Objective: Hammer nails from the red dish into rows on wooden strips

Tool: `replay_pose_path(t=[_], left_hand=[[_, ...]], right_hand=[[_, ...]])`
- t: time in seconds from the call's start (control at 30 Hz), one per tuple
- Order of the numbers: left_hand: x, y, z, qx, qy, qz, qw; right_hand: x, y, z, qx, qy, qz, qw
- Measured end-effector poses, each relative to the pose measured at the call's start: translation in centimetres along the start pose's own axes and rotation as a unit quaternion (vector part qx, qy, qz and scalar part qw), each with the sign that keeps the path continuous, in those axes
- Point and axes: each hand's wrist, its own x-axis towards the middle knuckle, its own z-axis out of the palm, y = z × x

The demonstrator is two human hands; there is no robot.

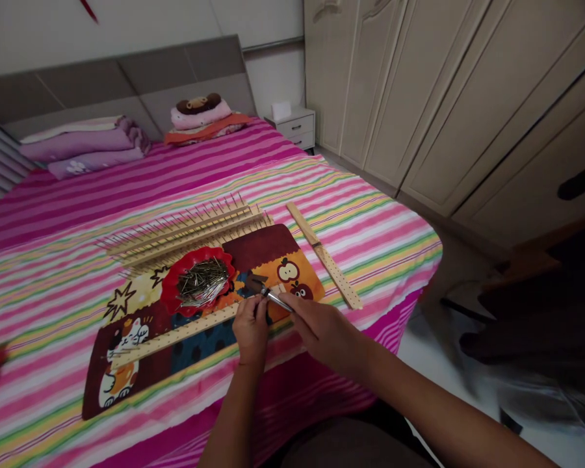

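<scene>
My right hand [329, 331] is closed round the shiny metal handle of a hammer [277, 299]. The hammer's dark head [256, 282] is just above the fingertips of my left hand [252, 325]. Those left fingers are pinched at a long wooden strip [190, 330], on what looks like a thin nail, mostly hidden by the fingers. Small dots or nail heads run along the strip, which lies across a patterned mat [151, 370]. Close behind, a red scalloped bowl [170, 302] holds a heap of loose metal nails [202, 283].
Beyond the bowl lie wooden strips [185, 234] bristling with long nails. Two more strips [329, 260], dotted with holes, lie end to end at the right. Everything rests on a striped bedspread [385, 237]. Folded bedding [88, 146], a nightstand [296, 127] and wardrobe doors [394, 84] are farther off.
</scene>
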Motion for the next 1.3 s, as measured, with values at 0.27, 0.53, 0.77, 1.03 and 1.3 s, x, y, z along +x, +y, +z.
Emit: replay_pose_path(t=[0.27,0.53,0.77,1.03,1.3], left_hand=[[0.0,-0.2,0.3,-0.012,0.007,-0.003,1.000],[0.5,0.3,-3.4,0.008,0.019,0.024,1.000],[8.6,-2.6,-9.7,0.284,-0.064,-0.079,0.954],[12.3,-4.5,-8.6,0.398,-0.248,-0.094,0.878],[12.4,-3.7,-9.1,0.409,-0.298,-0.069,0.860]], right_hand=[[-2.8,0.0,-0.7,0.037,0.011,0.061,0.997],[-9.4,6.7,1.8,0.114,0.027,0.189,0.975],[-10.6,8.8,3.4,0.149,0.041,0.225,0.962],[-10.4,8.8,3.4,0.144,0.044,0.224,0.963],[-10.2,8.6,3.2,0.151,0.037,0.242,0.958]])
